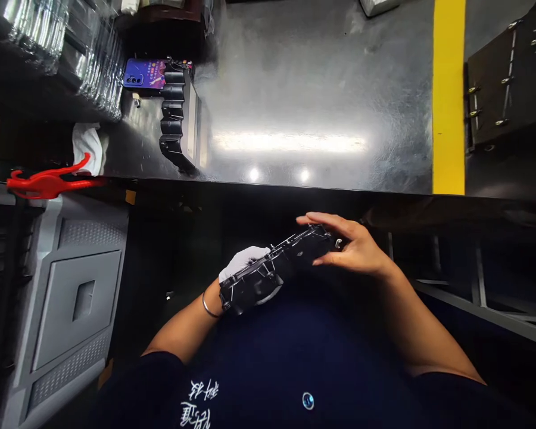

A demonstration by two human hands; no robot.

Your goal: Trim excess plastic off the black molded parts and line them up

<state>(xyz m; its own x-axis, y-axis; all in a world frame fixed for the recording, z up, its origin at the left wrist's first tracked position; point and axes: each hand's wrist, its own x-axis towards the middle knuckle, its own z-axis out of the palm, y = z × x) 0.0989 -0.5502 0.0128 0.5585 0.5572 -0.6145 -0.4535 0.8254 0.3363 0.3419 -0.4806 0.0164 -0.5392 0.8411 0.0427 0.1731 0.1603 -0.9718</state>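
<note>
A long black plastic part (290, 253) with ribs and small pins along its edge is held tilted in front of my body, its right end higher. My left hand (245, 260), in a white glove, lies behind the part's left half; most of its fingers are hidden. The bare right hand (351, 241) grips the right end, thumb below and fingers along the top. Beyond the table's edge, a black part with scalloped recesses (175, 113) stands on the tabletop.
The dark shiny table (295, 77) carries a yellow stripe (449, 95). Stacked black parts (509, 89) stand at right, wrapped stacks (80, 53) at left. Near them are a purple phone (138, 73), white cloth (87, 143) and red tool (49, 183). A grey crate (78, 304) sits below left.
</note>
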